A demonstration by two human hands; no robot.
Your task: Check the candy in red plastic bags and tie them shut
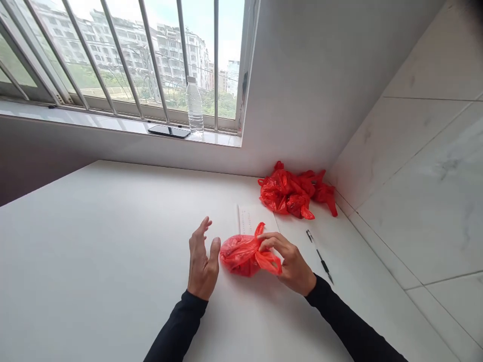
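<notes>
A red plastic bag (239,255) with something inside lies on the white table, its neck knotted and two handle loops sticking out to the right. My right hand (289,259) has its fingers closed about the knot, between the two loops. Just left of the bag, my left hand (204,264) is held up open, thumb and fingers apart, holding nothing. What the bag contains is hidden by the crumpled plastic. A sheet of paper (247,218) with small rows of writing lies behind the bag, partly covered by it.
More red plastic bags (287,191) are heaped in the far right corner against the wall. A black pen (322,261) lies right of my right hand, near its cap (309,235). On the barred window's sill stand a water bottle (194,108) and a dark phone (168,131).
</notes>
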